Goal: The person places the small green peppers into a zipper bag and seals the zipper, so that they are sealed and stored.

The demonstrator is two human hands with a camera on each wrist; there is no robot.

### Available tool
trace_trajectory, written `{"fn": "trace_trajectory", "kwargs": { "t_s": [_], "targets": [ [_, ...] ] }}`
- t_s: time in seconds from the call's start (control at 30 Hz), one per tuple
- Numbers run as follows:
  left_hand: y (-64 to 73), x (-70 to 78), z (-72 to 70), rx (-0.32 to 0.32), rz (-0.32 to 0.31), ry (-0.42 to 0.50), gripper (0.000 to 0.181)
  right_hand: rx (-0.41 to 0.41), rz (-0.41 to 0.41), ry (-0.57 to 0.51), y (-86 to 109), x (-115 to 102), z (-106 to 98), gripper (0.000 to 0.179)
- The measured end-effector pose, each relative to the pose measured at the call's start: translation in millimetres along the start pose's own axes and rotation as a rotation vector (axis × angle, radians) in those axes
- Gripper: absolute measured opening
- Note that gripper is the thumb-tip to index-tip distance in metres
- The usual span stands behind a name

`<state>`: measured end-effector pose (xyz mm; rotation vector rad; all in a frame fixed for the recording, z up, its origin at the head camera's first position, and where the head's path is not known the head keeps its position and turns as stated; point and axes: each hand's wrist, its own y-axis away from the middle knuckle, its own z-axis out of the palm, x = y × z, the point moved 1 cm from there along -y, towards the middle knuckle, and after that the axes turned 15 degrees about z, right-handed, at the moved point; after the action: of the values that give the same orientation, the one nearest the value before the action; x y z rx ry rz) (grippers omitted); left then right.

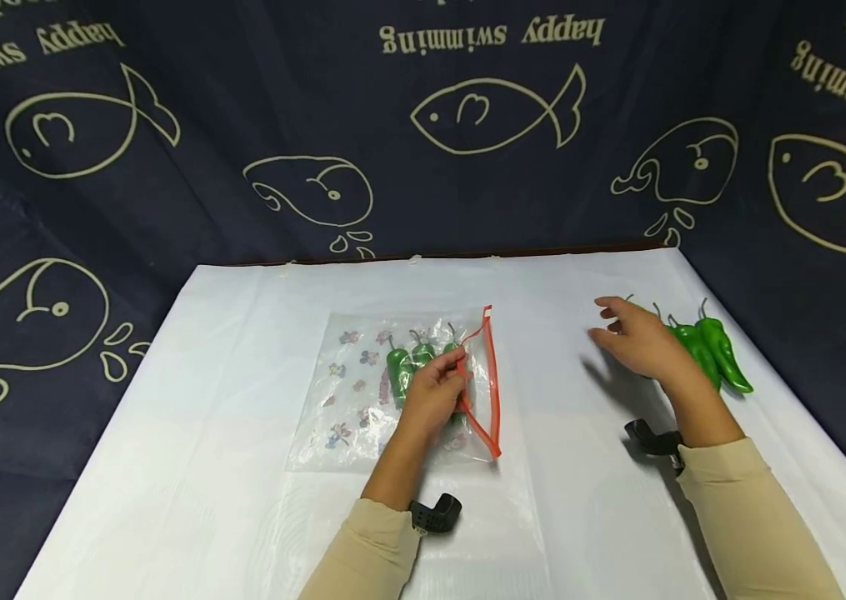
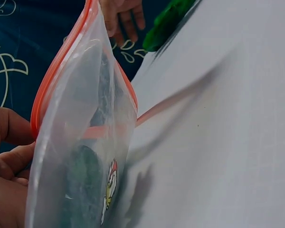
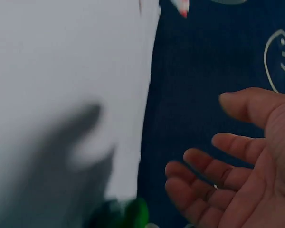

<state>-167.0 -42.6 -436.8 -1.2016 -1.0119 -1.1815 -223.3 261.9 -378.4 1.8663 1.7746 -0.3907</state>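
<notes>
A clear zip bag (image 1: pixel 347 392) with small printed figures lies on the white table, its red zip edge (image 1: pixel 493 383) facing right. Several green peppers (image 1: pixel 400 371) show through the plastic. My left hand (image 1: pixel 432 396) pinches the upper side of the bag's mouth at the red strip, holding it raised; the left wrist view shows the lifted red-edged rim (image 2: pixel 42 95). To the right, my right hand (image 1: pixel 640 337) is held over the table with fingers spread and nothing in them. Just beyond it lie loose green peppers (image 1: pixel 723 354), partly hidden by that hand and forearm.
The white table (image 1: pixel 190 467) extends around the bag. A dark blue cloth (image 1: pixel 280 100) with fish and whale drawings hangs behind it and along both sides. Black wrist straps with cameras (image 1: pixel 438 512) sit on both forearms.
</notes>
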Motion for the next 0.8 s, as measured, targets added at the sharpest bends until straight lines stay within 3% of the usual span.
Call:
{"fn": "trace_trajectory", "kwargs": {
  "t_s": [0.17, 0.43, 0.8],
  "targets": [
    [2.2, 2.7, 0.7, -0.006, -0.011, 0.022, 0.049, 0.025, 0.019, 0.128, -5.7, 18, -15, 0.066],
    [11.8, 33.6, 3.2, -0.001, 0.003, 0.025, 0.045, -0.011, 0.094, 0.231, -20.3, 28, -19, 0.07],
    [10.8, 36.4, 2.6, 0.017, -0.019, 0.032, 0.046, 0.021, 0.153, 0.281, -30.8, 29, -13, 0.074]
  ]
}}
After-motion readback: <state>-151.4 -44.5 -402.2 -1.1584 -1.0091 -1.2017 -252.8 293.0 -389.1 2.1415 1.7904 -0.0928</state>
